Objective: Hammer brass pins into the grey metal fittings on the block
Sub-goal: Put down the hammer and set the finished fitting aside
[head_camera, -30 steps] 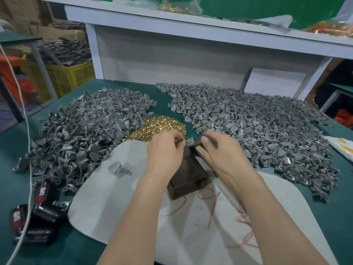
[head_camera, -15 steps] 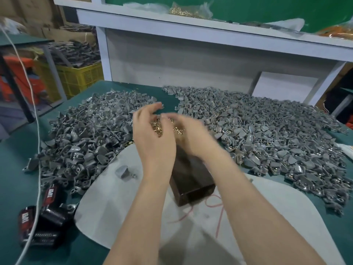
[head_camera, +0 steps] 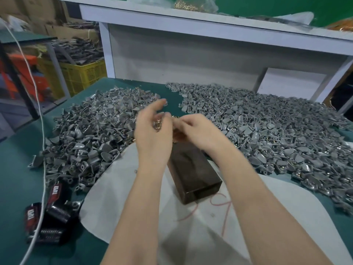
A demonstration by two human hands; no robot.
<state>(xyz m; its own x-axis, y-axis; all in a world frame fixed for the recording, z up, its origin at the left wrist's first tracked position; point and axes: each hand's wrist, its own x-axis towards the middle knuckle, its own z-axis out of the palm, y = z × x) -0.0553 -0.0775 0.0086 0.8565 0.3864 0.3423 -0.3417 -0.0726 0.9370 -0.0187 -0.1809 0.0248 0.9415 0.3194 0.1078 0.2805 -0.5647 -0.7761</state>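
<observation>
Left hand (head_camera: 152,134): held above the far end of the block, fingers loosely spread and unclenched; a few brass pins (head_camera: 158,124) are seen against its palm.
Right hand (head_camera: 194,129): held just beside the left one, fingers curled toward that palm and blurred; whether a pin is pinched cannot be told.
Block (head_camera: 193,169): dark and oblong, laid on the white sheet (head_camera: 114,192) near the middle of the table (head_camera: 15,169); its far end is covered by both hands.
Grey fittings, left pile (head_camera: 91,134): spread from the left edge toward the middle, overlapping the sheet's far left rim.
Grey fittings, right pile (head_camera: 267,134): spread from the far edge to the right edge, just beside the block.
Black packs (head_camera: 47,217): lying by the near left corner, touching the sheet's rim.
White cable (head_camera: 43,150): run across the left pile and over the packs to the near edge.
Yellow crate (head_camera: 84,73): set beyond the far left corner, filled with grey parts.
Shelf (head_camera: 191,22): mounted above the far edge; a clear bag of brass pieces (head_camera: 183,4) is kept on it.
</observation>
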